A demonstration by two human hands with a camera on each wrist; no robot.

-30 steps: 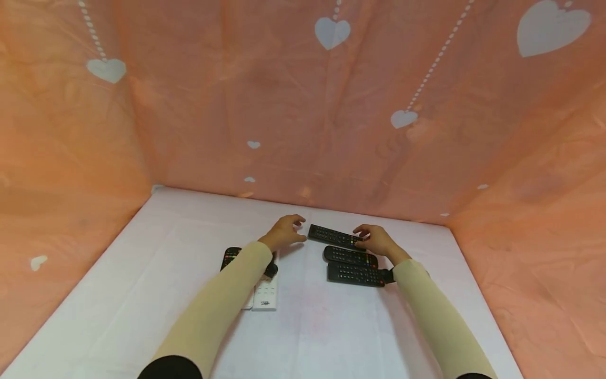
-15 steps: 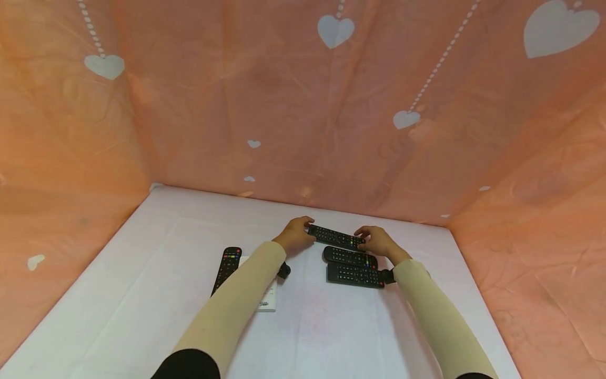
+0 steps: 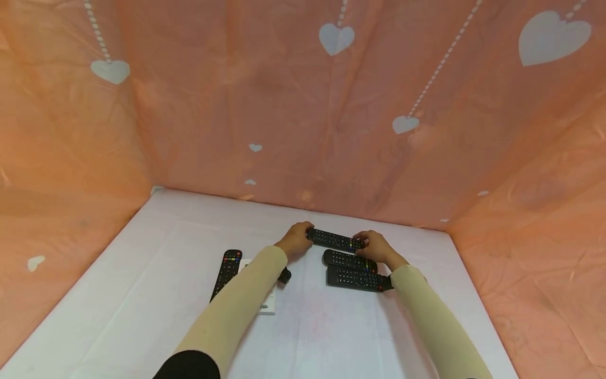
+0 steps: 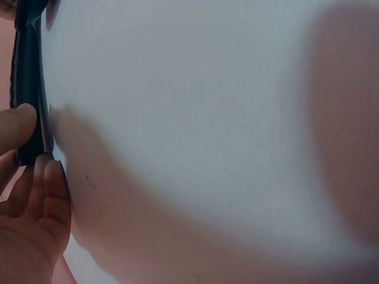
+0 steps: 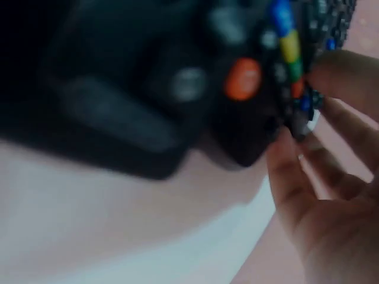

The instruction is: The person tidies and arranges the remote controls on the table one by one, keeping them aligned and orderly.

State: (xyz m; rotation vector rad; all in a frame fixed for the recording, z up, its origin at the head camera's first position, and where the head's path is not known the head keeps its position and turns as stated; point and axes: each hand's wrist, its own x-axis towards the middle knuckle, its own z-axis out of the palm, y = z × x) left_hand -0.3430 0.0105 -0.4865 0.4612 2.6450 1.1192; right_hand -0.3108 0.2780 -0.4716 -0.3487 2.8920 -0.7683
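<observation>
A black remote control (image 3: 333,240) lies crosswise at the back of the row, a hand at each end. My left hand (image 3: 295,240) pinches its left end; in the left wrist view the thumb (image 4: 21,124) presses one side of that remote's dark body (image 4: 28,77). My right hand (image 3: 376,247) holds the right end between thumb and fingers, also seen close up in the right wrist view, where the fingers (image 5: 290,183) reach its edge. Just in front are two more black remotes, a rounded one (image 3: 347,260) and a squarer one (image 3: 355,278), the latter partly covered at its right end.
Left of these, a black remote (image 3: 227,271) with coloured buttons and a white remote (image 3: 268,302) lie lengthwise, partly hidden under my left forearm. A white cloth (image 3: 312,337) covers the table. Orange curtains with white hearts (image 3: 336,39) enclose the back and sides.
My left hand has moved right and taken hold of the back remote's left end. My right hand stays at its right end, now with a closer grip.
</observation>
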